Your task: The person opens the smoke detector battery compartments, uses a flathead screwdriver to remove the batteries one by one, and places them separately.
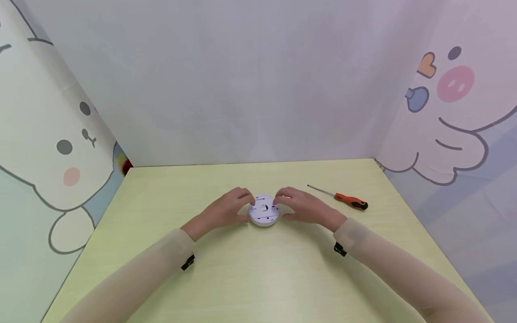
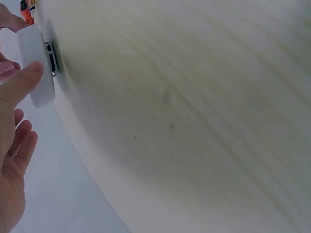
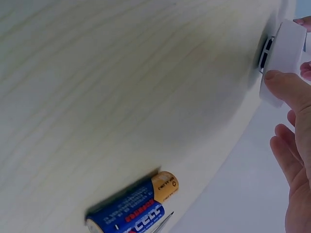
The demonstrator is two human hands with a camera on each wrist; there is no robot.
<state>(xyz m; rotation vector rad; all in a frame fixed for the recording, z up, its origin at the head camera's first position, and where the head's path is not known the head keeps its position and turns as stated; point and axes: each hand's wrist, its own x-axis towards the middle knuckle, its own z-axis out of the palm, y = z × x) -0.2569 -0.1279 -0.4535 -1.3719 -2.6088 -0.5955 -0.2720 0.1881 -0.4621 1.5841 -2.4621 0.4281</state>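
Observation:
A round white smoke detector (image 1: 264,216) lies face down on the table, its flat back with slots and small holes upward. My left hand (image 1: 232,208) holds its left edge, thumb on the side wall and a fingertip on top. On the opposite edge, my right hand (image 1: 300,206) grips in the same way. Both wrist views show the detector's white side (image 2: 35,53) and a dark slotted vent (image 3: 266,52) beneath it. The other fingers of each hand are loosely bent, off the detector.
A screwdriver (image 1: 349,200) with a red and black handle lies to the right, its shaft pointing left. In the right wrist view a blue and orange battery (image 3: 133,206) lies near the screwdriver's tip; the head view does not show it. Printed curtains (image 1: 250,80) enclose the table (image 1: 242,278).

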